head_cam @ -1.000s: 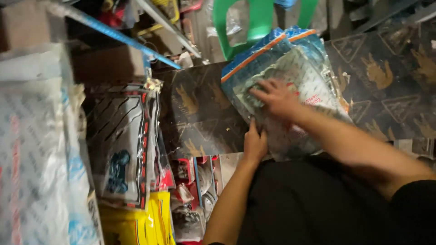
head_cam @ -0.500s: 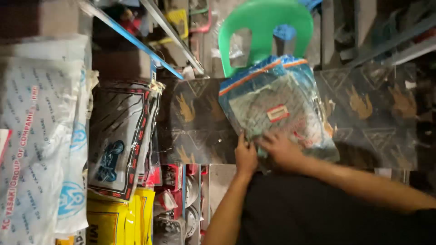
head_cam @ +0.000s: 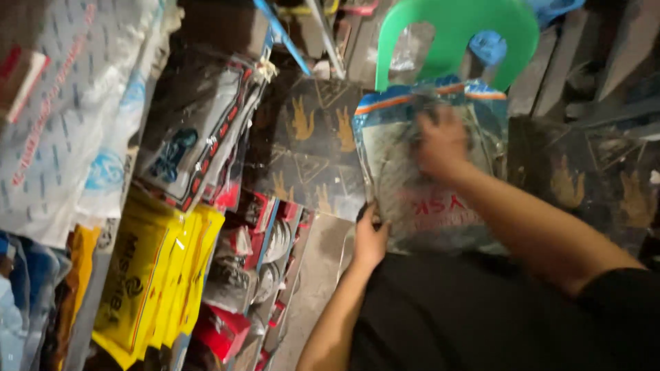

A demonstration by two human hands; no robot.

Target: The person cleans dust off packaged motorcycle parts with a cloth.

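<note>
A clear plastic zip bag (head_cam: 412,199) with a blue and orange top strip lies on my lap, with grey contents inside. My left hand (head_cam: 370,237) grips the bag's lower left corner. My right hand (head_cam: 441,141) lies flat on the upper part of the bag, fingers spread and pressing down on it. The picture is blurred around the right hand.
A green plastic chair (head_cam: 457,31) stands just beyond the bag. Dark patterned floor tiles (head_cam: 306,151) lie underneath. Left of me are stacked packets: yellow ones (head_cam: 155,268), red ones (head_cam: 261,227), a black-and-white bag (head_cam: 189,144) and big white sacks (head_cam: 62,117).
My right hand has slid from the bag's lower edge up to its top part. The left hand keeps its hold on the corner. The view has shifted.
</note>
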